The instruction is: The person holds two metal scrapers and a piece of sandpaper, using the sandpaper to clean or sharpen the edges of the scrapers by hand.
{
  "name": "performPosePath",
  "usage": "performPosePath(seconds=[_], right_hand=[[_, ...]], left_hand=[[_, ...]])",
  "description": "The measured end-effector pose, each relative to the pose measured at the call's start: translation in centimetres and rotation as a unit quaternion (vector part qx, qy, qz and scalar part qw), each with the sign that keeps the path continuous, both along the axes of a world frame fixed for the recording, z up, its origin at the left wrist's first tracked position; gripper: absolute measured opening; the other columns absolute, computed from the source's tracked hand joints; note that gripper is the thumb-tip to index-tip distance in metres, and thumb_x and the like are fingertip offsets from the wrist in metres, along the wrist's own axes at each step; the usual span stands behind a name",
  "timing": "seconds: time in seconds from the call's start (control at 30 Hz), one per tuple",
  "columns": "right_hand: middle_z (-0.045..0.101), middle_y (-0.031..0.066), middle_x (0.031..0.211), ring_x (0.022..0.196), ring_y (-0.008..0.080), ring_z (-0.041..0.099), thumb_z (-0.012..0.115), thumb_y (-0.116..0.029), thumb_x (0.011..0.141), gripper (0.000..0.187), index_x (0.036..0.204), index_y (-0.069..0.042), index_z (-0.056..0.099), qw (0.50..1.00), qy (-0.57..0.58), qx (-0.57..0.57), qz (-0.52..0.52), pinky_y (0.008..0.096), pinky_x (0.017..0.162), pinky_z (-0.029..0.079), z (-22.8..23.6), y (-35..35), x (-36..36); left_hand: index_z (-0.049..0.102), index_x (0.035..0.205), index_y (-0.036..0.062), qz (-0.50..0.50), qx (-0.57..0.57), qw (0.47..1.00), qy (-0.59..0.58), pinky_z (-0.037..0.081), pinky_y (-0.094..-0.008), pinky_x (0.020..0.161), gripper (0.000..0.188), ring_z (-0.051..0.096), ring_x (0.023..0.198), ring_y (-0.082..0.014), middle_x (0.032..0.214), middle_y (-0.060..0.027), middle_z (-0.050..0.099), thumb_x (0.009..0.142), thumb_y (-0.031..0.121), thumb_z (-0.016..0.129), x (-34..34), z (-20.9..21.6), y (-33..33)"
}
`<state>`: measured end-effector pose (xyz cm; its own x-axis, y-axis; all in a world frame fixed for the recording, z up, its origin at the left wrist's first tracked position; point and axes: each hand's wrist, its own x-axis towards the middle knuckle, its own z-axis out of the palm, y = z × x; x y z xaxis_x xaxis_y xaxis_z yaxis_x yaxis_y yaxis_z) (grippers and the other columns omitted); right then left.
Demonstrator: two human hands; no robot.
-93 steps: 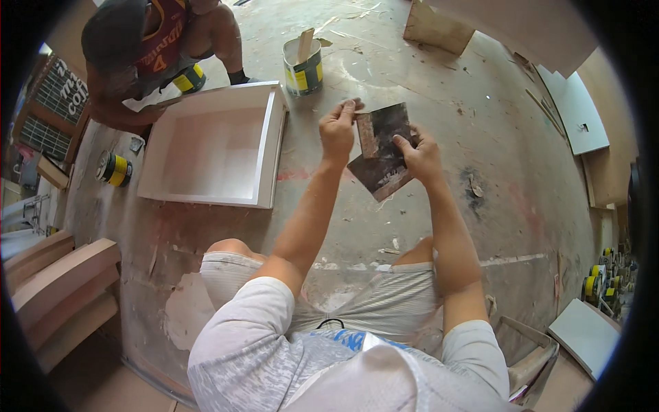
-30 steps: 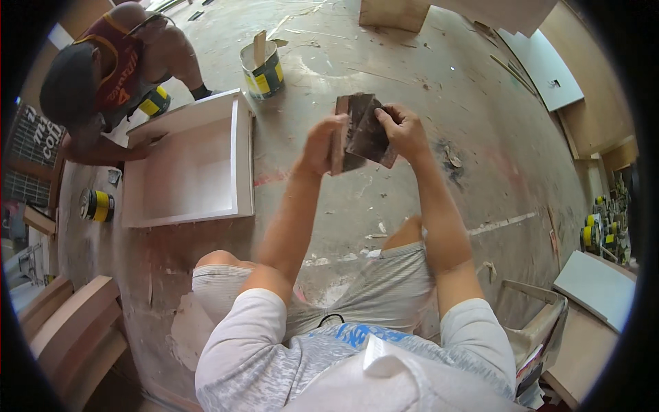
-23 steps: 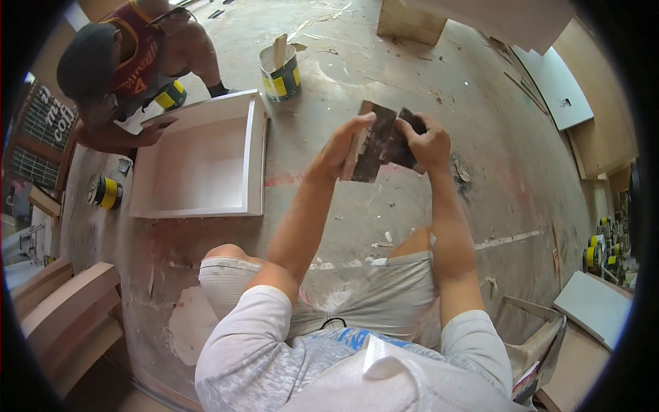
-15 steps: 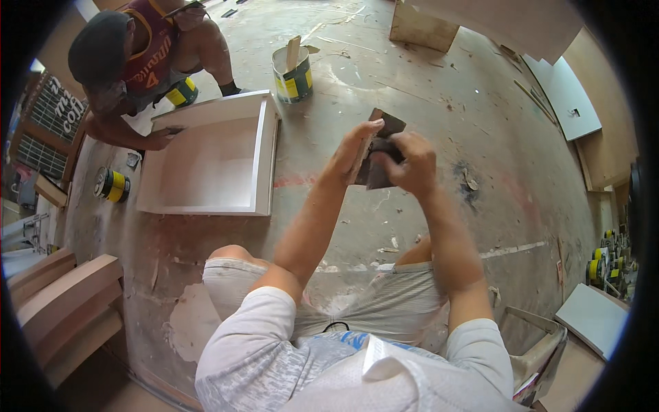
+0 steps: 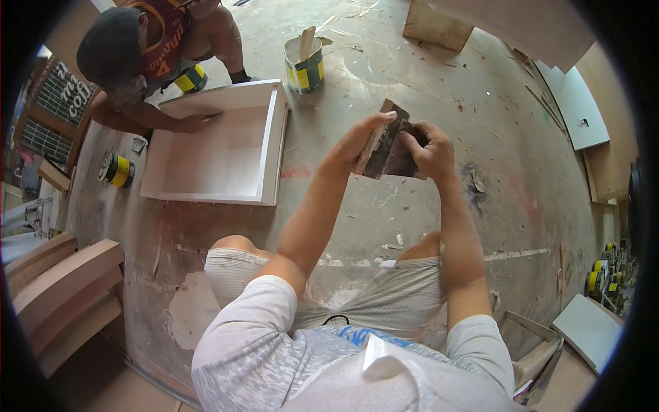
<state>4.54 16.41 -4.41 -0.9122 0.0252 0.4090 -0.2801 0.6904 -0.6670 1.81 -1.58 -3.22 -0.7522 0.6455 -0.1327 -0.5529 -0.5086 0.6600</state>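
Note:
Out in front of me, above the floor, both my hands are closed on dark pieces held side by side. My left hand (image 5: 366, 137) grips a dark flat block (image 5: 376, 163) along its left edge, the thumb near its top. The fingers of my right hand (image 5: 435, 152) pinch a dark brown sheet of sandpaper (image 5: 400, 159), the thumb on its face. Sheet and block meet or overlap; whether they are joined I cannot tell.
A co-worker (image 5: 165, 62) crouches at far left, one hand inside a white open box (image 5: 268, 158). Paint cans stand near it, one (image 5: 305, 74) holding a wooden stick. Curved wooden pieces (image 5: 68, 281) are stacked at left. A white panel (image 5: 573, 103) leans at right.
My right hand has turned and shifted right, so the brown sheet is spread beside the block rather than bunched over it. The co-worker's hand has moved right within the box.

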Motion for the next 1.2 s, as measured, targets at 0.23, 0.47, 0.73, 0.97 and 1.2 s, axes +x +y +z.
performPosePath(seconds=[0.23, 0.47, 0.73, 0.97, 1.2], right_hand=[[0.067, 0.0148, 0.083, 0.075, 0.0303, 0.065, 0.072, -0.029, 0.075, 0.029, 0.094, -0.007, 0.067, 1.000, 0.022, 0.004, 0.005, 0.0363, 0.069, 0.051, -2.7, -0.1, -0.7], [0.067, 0.0142, 0.079, 0.071, 0.0270, 0.065, 0.073, -0.028, 0.075, 0.031, 0.094, -0.005, 0.066, 0.999, -0.049, -0.017, 0.016, 0.0344, 0.068, 0.050, -3.3, -0.3, -1.2], [0.062, -0.0007, 0.076, 0.068, 0.0067, 0.053, 0.069, -0.022, 0.084, 0.021, 0.086, -0.001, 0.065, 0.941, -0.159, -0.285, 0.090, 0.0223, 0.063, 0.042, -4.0, 1.0, -2.2], [0.061, -0.0014, 0.078, 0.070, 0.0069, 0.053, 0.068, -0.022, 0.085, 0.019, 0.086, -0.003, 0.065, 0.918, -0.204, -0.331, 0.075, 0.0215, 0.066, 0.041, -3.3, 1.1, -2.4], [0.063, 0.0042, 0.073, 0.065, 0.0105, 0.055, 0.068, -0.030, 0.083, 0.032, 0.087, 0.001, 0.066, 0.946, -0.180, -0.269, 0.029, 0.0256, 0.061, 0.044, -4.0, 1.3, -2.6]], left_hand=[[0.059, 0.095, 0.0026, -0.002, -0.019, 0.999, 0.029, 0.054, -0.0298, 0.064, 0.033, 0.063, 0.068, -0.0175, 0.084, -0.0102, 0.063, 0.086, 0.035, 0.057, -0.4, -1.1, 0.5], [0.057, 0.106, 0.0009, -0.013, -0.006, 0.998, 0.058, 0.054, -0.0299, 0.068, 0.042, 0.064, 0.078, -0.0177, 0.094, -0.0116, 0.062, 0.090, 0.039, 0.052, -1.3, -2.6, 0.4], [0.031, 0.136, -0.0049, -0.148, 0.130, 0.966, 0.167, 0.045, -0.0364, 0.095, 0.109, 0.050, 0.117, -0.0236, 0.130, -0.0157, 0.048, 0.060, 0.060, 0.075, -2.6, -8.0, -2.5], [0.022, 0.139, -0.0052, -0.165, 0.144, 0.937, 0.274, 0.038, -0.0359, 0.102, 0.141, 0.043, 0.123, -0.0226, 0.136, -0.0146, 0.041, 0.029, 0.052, 0.089, -1.8, -6.2, -2.5], [0.030, 0.136, -0.0036, -0.173, -0.009, 0.948, 0.267, 0.043, -0.0323, 0.095, 0.115, 0.050, 0.114, -0.0186, 0.127, -0.0114, 0.048, 0.050, 0.044, 0.089, -1.4, -4.2, -2.1]])
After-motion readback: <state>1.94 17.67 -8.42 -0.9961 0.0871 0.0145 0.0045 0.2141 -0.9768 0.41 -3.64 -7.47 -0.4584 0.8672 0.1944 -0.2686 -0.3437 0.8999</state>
